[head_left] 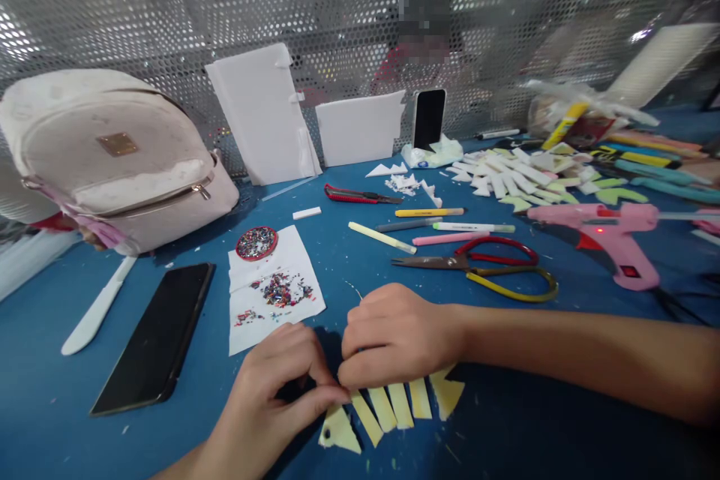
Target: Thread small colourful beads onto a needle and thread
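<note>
A row of yellow pieces lies on the blue table, shaped like a fish skeleton: a head piece point(340, 430) with a dark eye spot, several narrow strips point(400, 406), and a tail piece point(447, 393). My left hand point(281, 382) has thumb and forefinger pinched together at the upper edge of the head piece and first strip. What sits between those fingertips is hidden. Curled over the strips' upper ends is my right hand point(399, 334), its fingers closed and touching the left fingertips. Its grip is hidden from view.
White paper point(239, 330) holds glittery bits and a red-rimmed dish point(257, 243). Around it are a phone point(154, 337), white knife point(98, 307), backpack point(118, 157), red cutter point(352, 195), markers point(430, 213), scissors point(450, 262), pink glue gun point(607, 232) and cut pieces point(506, 172).
</note>
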Action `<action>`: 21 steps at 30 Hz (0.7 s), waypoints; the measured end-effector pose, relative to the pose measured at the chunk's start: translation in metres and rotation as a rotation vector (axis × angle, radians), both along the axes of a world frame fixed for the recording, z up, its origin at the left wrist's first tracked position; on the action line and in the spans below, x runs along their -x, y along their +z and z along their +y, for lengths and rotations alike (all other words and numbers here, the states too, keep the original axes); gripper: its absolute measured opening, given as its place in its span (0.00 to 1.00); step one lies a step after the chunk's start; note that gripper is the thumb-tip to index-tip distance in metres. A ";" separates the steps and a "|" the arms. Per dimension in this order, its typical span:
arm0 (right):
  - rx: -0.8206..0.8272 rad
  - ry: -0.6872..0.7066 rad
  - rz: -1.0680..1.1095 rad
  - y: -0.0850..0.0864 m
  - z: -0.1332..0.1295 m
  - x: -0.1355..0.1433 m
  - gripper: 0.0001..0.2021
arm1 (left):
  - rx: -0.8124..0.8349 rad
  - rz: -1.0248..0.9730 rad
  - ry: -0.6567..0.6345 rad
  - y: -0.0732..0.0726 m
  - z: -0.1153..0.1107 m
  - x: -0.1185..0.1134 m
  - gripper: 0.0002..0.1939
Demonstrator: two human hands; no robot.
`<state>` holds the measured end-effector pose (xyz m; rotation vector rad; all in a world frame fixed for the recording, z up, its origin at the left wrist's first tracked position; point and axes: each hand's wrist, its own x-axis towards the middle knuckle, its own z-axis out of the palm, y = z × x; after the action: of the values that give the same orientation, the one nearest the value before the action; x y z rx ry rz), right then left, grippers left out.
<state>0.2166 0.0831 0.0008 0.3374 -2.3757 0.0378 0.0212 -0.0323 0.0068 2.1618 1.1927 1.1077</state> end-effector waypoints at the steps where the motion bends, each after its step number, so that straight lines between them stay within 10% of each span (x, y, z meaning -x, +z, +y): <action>1: 0.011 0.001 0.001 0.000 0.000 0.000 0.11 | -0.009 0.012 -0.019 0.001 -0.001 0.001 0.18; 12: 0.253 0.056 0.004 -0.003 0.005 -0.003 0.10 | -0.162 0.175 -0.125 -0.013 -0.004 0.017 0.12; 21: 0.503 0.047 -0.016 -0.006 0.011 0.000 0.07 | -0.129 0.393 0.115 0.016 0.047 0.098 0.05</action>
<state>0.2171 0.0941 -0.0052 0.1481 -2.2754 0.6484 -0.0766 0.0150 0.0231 2.5191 1.4621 0.8447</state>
